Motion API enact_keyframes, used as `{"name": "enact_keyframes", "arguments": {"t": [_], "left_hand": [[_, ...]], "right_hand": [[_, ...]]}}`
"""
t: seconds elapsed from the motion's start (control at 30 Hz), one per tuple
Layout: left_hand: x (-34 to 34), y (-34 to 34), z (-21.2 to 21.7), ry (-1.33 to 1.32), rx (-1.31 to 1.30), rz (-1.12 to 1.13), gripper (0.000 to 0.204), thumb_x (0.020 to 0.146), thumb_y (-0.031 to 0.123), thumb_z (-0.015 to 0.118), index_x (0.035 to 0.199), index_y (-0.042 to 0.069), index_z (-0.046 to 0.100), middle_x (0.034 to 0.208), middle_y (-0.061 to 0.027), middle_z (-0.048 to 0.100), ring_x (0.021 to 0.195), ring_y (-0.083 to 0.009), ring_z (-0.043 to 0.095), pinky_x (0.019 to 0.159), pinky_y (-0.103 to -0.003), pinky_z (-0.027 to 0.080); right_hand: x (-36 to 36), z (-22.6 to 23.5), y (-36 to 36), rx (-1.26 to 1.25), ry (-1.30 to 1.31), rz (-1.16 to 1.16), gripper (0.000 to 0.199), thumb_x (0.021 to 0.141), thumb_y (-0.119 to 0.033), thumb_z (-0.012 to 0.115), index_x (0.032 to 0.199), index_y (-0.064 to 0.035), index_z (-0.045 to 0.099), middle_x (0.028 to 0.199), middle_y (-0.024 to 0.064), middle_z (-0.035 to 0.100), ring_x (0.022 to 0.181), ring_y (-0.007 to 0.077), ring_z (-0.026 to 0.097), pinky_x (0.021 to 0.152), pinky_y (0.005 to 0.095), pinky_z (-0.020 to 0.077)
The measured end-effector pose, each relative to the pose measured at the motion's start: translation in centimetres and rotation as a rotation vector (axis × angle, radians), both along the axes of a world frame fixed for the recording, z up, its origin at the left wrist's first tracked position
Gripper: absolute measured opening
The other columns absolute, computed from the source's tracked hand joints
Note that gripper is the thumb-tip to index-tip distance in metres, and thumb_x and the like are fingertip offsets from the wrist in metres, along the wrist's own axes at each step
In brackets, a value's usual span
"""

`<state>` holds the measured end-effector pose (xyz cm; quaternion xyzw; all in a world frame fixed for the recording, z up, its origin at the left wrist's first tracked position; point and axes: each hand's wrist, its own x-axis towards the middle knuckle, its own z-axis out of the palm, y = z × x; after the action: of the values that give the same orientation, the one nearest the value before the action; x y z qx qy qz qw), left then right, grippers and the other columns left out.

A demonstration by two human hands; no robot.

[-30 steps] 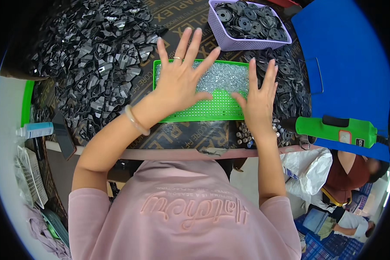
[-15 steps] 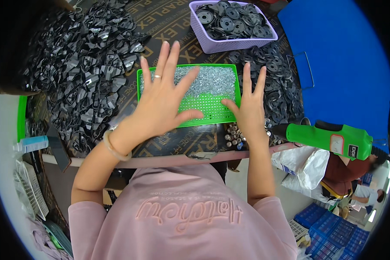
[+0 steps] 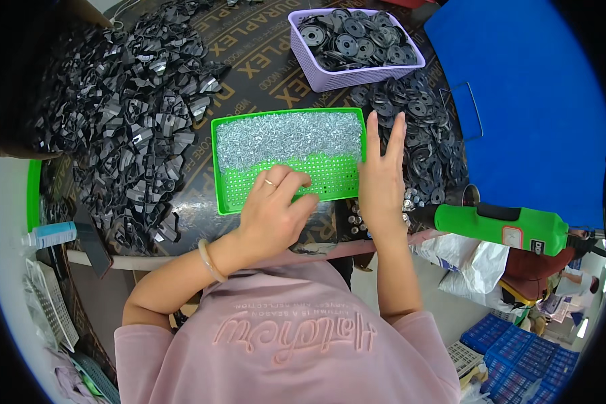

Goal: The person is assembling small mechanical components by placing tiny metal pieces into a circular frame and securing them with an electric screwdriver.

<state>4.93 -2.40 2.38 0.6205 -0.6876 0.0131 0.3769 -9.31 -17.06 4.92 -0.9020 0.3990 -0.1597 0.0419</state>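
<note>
A green perforated tray lies in front of me, with a layer of small silvery metal pieces, much like screws, heaped over its far half. Over the bare near part of the tray, my left hand is closed, fingers curled toward the thumb; anything between the fingertips is hidden. Along the tray's right side, my right hand is open, two fingers stretched out straight and apart. Its thumb side lies against the tray rim. Small metal parts show beside the right hand, partly covered by it.
A pile of black angular plastic pieces spreads across the left. Behind the tray stands a purple basket of black discs, with loose discs to its right. A green power tool lies at right, near a large blue bin.
My left hand has drawn back toward me from above the screws, its spread fingers now curled over the tray's near part. My right hand has shifted slightly nearer. The whole view has shifted a little.
</note>
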Motion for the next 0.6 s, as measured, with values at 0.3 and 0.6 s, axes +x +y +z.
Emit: {"name": "enact_keyframes", "arguments": {"t": [0.3,0.6], "left_hand": [[0.2,-0.3,0.5,0.020,0.005,-0.034,0.018,0.070,0.007,0.075,0.087,0.008,0.068,0.100,-0.0064,0.060,0.094,-0.0284,0.055,0.081,-0.041,0.043],[0.9,0.2,0.8,0.008,0.005,-0.039,0.015,0.072,0.011,0.075,0.086,0.009,0.071,0.100,-0.0050,0.059,0.096,-0.0266,0.055,0.086,-0.042,0.040]], "right_hand": [[1.7,-0.1,-1.4,0.011,-0.147,0.027,0.076,0.083,0.012,0.048,0.154,-0.0069,0.030,0.156,0.0355,0.018,0.142,0.0538,0.026,0.108,0.0501,0.0408],[1.0,0.0,-1.2,0.012,-0.080,0.126,0.072,0.084,0.012,0.045,0.153,-0.0055,0.032,0.156,0.0354,0.017,0.142,0.0551,0.026,0.111,0.0512,0.0363]]}}
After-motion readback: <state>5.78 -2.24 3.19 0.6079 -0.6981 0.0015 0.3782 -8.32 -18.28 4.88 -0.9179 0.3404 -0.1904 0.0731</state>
